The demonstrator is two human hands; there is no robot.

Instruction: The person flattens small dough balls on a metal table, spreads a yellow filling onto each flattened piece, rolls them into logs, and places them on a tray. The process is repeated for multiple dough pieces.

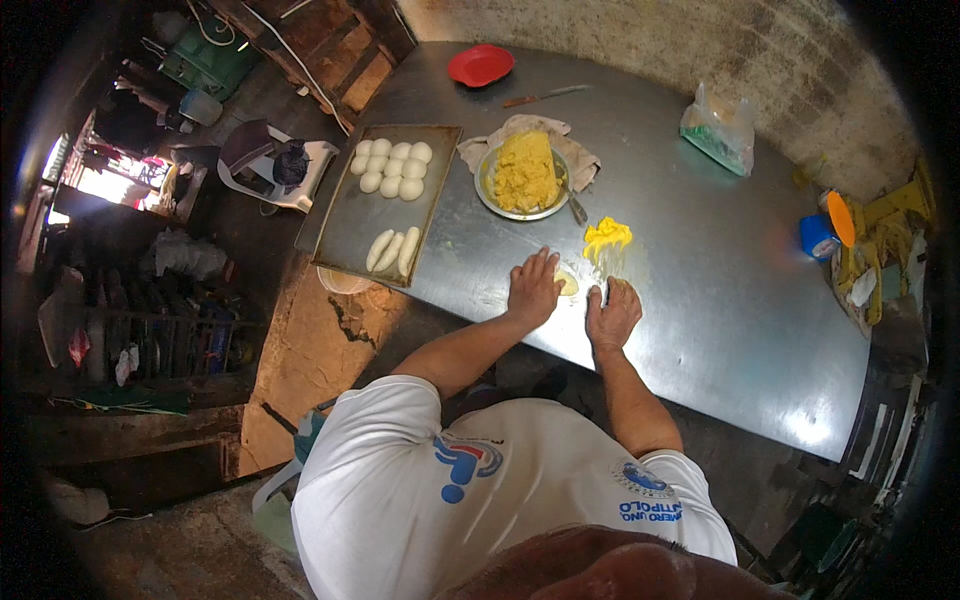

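Note:
My left hand (534, 289) rests palm down on the metal table, its fingers spread, at the left edge of a small flattened piece of pale yellow dough (566, 283). To the right of that piece, my right hand (614, 313) is on the table with its thumb apart from the fingers and nothing seen in it. A smear of bright yellow spread (607, 237) lies just beyond my right hand. Farther off, a metal bowl (513, 216) holds a yellow mass (525, 171) and a utensil with its handle (577, 211) over the rim.
At left, a baking tray (336, 225) carries several dough balls (390, 168) and three dough rolls (388, 251). Toward the wall are a red plate (481, 65), a knife (546, 96) and a plastic bag (718, 131). A cloth (586, 165) lies under the bowl; a blue container (818, 237) stands right.

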